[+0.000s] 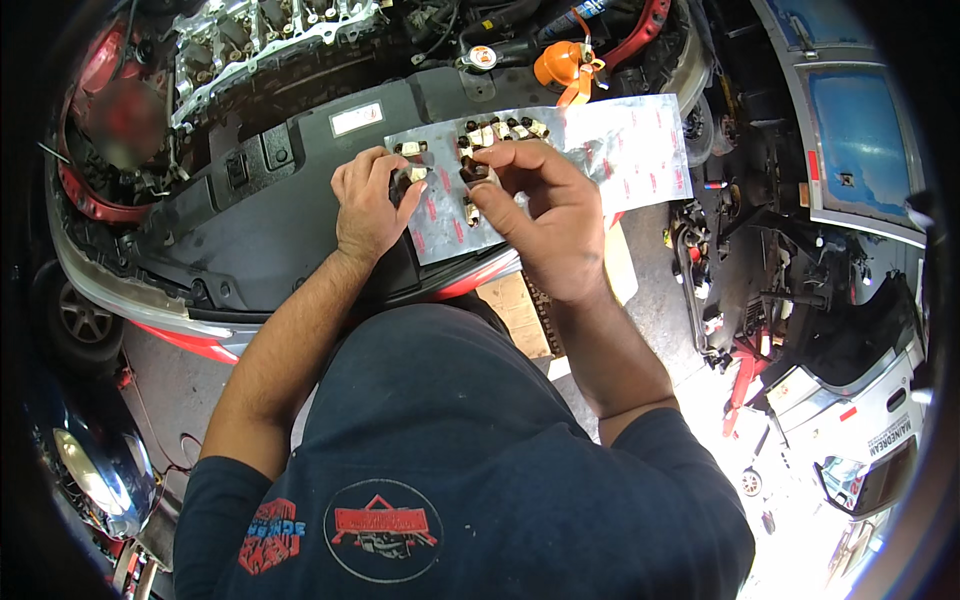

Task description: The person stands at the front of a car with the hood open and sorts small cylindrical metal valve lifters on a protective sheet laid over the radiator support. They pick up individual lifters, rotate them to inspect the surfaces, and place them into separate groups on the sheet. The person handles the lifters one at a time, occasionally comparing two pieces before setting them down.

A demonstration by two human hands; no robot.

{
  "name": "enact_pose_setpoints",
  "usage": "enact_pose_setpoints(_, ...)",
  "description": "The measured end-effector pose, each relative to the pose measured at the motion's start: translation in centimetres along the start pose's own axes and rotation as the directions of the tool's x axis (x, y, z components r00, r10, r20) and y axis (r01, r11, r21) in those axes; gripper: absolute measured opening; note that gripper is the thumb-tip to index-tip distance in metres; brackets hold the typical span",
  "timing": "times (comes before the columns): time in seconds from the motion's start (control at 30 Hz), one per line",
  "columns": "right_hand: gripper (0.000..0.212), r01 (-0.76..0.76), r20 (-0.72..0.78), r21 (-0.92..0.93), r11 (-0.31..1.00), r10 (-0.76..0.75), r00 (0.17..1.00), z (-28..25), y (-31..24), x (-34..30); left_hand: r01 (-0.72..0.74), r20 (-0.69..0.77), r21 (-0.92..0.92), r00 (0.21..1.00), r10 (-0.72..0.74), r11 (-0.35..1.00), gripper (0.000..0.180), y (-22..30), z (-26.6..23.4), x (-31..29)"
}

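Observation:
Over a grey plastic sheet with red print (630, 150), both my hands handle small dark-ended, pale-centred engine parts that look like rocker arms. My left hand (372, 205) has thumb and fingers closed around one rocker arm (417, 174) at the sheet's left side. My right hand (550, 215) pinches a dark rocker arm (474, 172) between thumb and forefinger, slightly above the sheet. Several rocker arms (505, 130) lie in a row at the sheet's far side. One single rocker arm (410, 148) rests beyond my left fingers, another (471, 212) beside my right thumb.
The sheet lies across a car's black front cover (300, 180). Behind it is an opened engine (260, 40). An orange container (560, 64) stands at the far right. Below the bumper is cardboard (515, 310). A red jack (745, 375) and a white car door panel (850, 420) are rightward.

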State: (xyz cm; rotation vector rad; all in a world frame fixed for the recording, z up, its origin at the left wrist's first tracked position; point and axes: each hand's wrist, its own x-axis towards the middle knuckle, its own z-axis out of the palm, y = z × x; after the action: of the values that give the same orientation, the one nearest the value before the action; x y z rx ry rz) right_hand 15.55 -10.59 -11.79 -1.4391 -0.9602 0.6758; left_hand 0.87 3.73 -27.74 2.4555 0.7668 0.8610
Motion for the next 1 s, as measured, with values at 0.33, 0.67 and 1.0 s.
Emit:
enact_pose_setpoints(0.33, 0.049, 0.429, 0.061, -0.487, 0.761, -0.460, 0.886, -0.9, -1.6, -0.4, 0.004, -0.046, -0.114, 0.999, -0.010, 0.994, 0.045, 1.1, -1.9, 0.5)
enact_pose_setpoints(0.67, 0.025, -0.298, 0.112, 0.446, 0.844, 0.278, 0.954, -0.9, -3.1, -1.7, -0.126, 0.095, -0.563, 0.972, 0.215, 0.817, 0.046, 8.8, -13.7, 4.8)
enact_pose_setpoints(1.0, 0.036, -0.238, 0.320, 0.519, 0.821, 0.072, 0.945, -0.9, -4.8, -2.6, -0.162, 0.015, -0.680, 0.972, 0.235, 0.715, 0.034, 11.0, -16.0, 4.6)
